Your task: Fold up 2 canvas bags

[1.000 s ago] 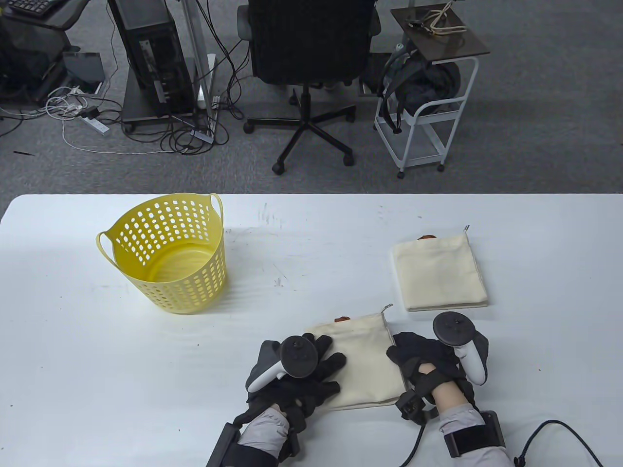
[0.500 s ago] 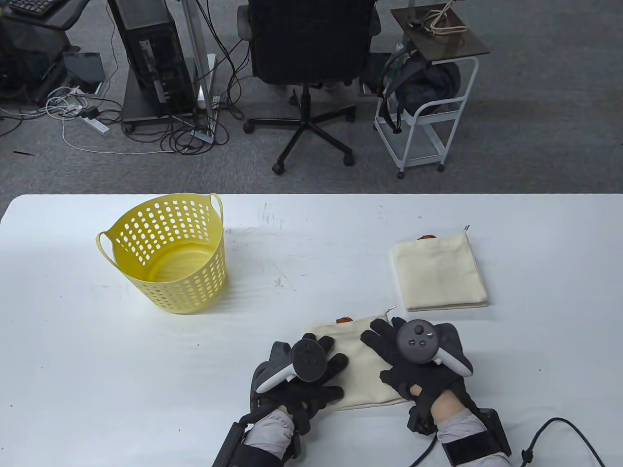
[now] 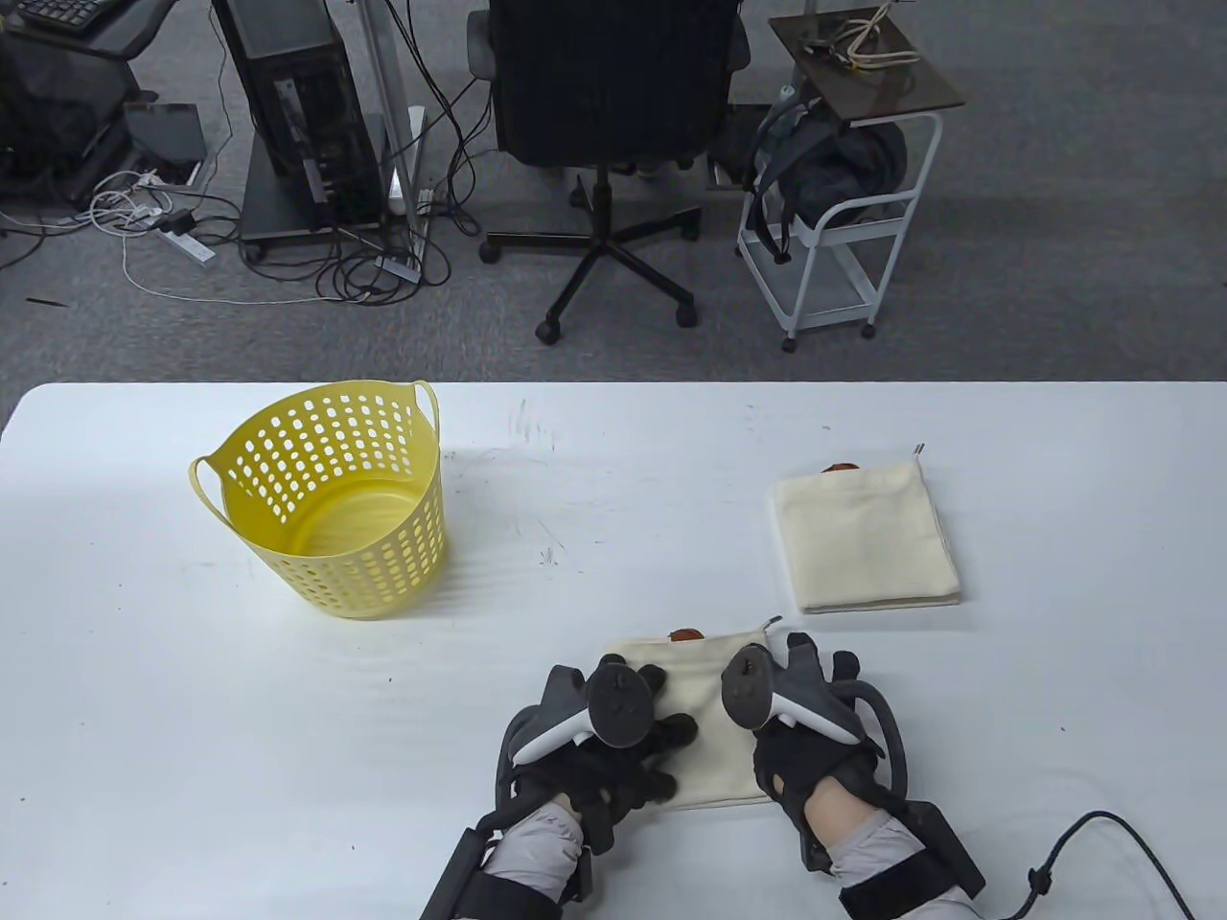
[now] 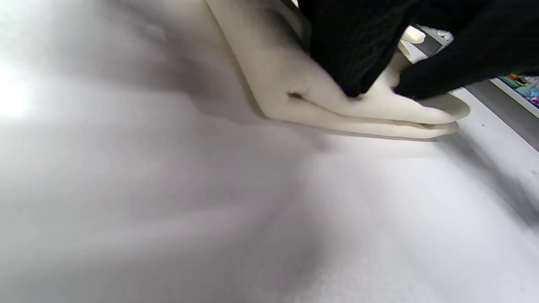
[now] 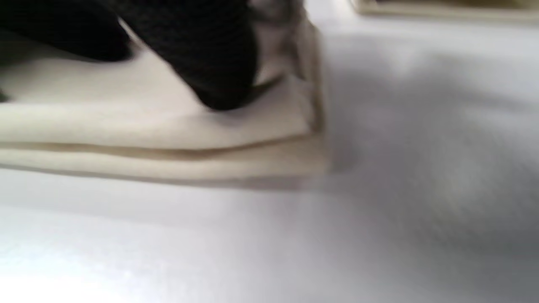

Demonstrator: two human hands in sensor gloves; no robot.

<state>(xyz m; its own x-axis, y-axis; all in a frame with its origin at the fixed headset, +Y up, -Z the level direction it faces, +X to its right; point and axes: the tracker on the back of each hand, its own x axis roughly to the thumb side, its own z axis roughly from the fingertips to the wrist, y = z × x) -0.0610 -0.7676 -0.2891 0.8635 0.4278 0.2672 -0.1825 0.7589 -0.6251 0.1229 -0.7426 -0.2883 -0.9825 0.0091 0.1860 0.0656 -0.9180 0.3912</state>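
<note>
A folded cream canvas bag (image 3: 705, 676) lies near the table's front edge. My left hand (image 3: 661, 733) rests on its left part with the fingers spread. In the left wrist view my fingertips (image 4: 353, 80) press on the bag (image 4: 294, 97). My right hand (image 3: 805, 671) lies tilted over the bag's right edge. In the right wrist view its fingers (image 5: 219, 84) press on top of the folded layers (image 5: 147, 130). A second folded canvas bag (image 3: 863, 537) lies further back on the right, apart from both hands.
A yellow perforated basket (image 3: 331, 498) stands empty at the table's left. A black cable (image 3: 1102, 824) runs from my right wrist along the front right. An office chair (image 3: 613, 86) and a white cart (image 3: 844, 230) stand beyond the table's far edge.
My right hand has moved left from beside the bag onto its right edge and tilted. My left hand has shifted slightly right on the bag. The bag's right side looks narrower.
</note>
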